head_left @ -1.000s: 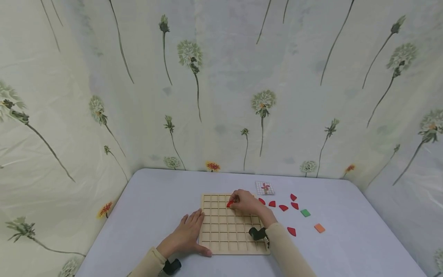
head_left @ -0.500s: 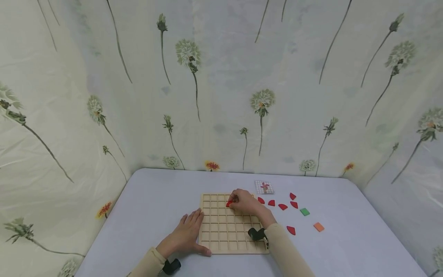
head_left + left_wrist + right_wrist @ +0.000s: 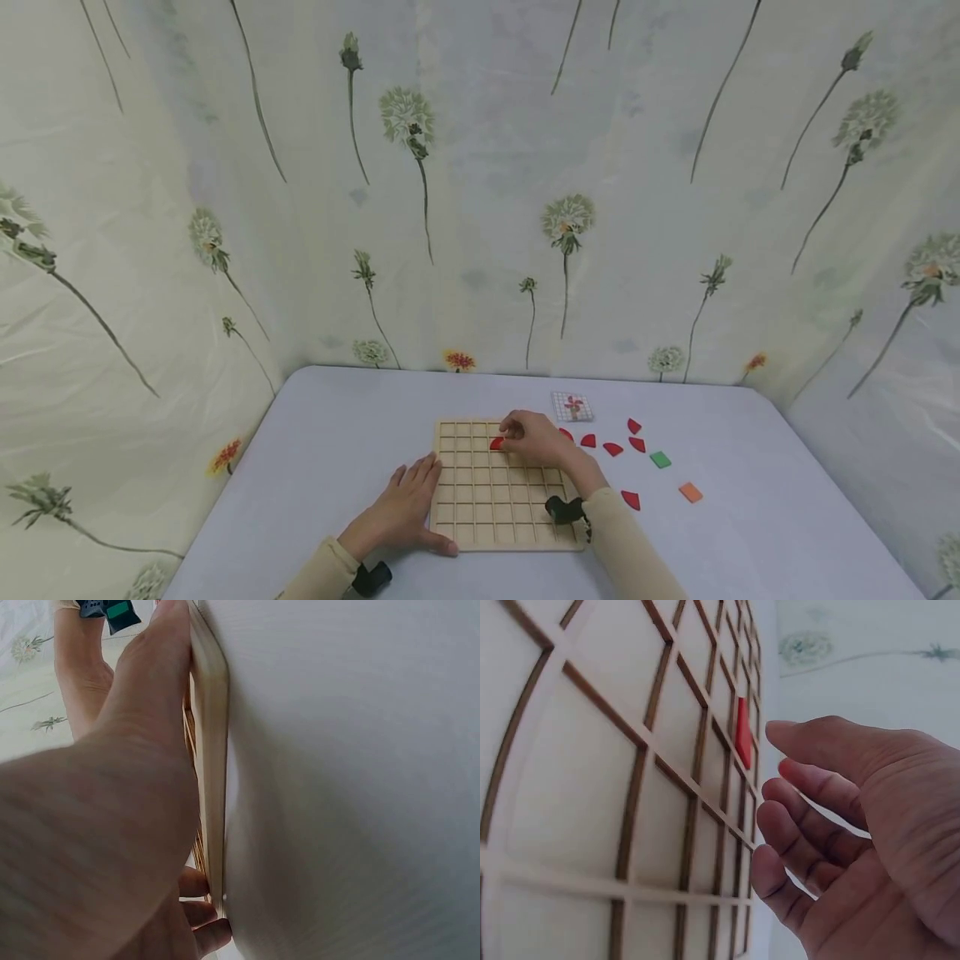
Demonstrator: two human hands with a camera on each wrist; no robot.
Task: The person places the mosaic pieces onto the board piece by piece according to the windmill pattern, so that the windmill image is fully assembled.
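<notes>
A square wooden grid board (image 3: pixel 498 493) lies on the table before me. My left hand (image 3: pixel 405 507) rests at its left side, with the fingers touching that edge and the thumb at the near left corner. A red quarter-circle piece (image 3: pixel 496 444) sits in a cell of an upper row. Just right of this piece is my right hand (image 3: pixel 536 439), its fingers loosely bent. In the right wrist view the red piece (image 3: pixel 743 736) stands in its cell apart from the fingertips, and nothing shows between thumb and fingers. The left wrist view shows fingers (image 3: pixel 214 937) against the board's rim.
Right of the board lie several loose red quarter-circle pieces (image 3: pixel 613 449), a green square (image 3: pixel 661 459) and an orange square (image 3: pixel 691 492). A gridded pattern card (image 3: pixel 572 407) with a red pinwheel lies behind the board's right corner. A flowered curtain (image 3: pixel 480 208) hangs behind the table.
My right hand has let go of the red piece and drawn slightly right, leaving it in the cell. The left hand keeps its place on the board.
</notes>
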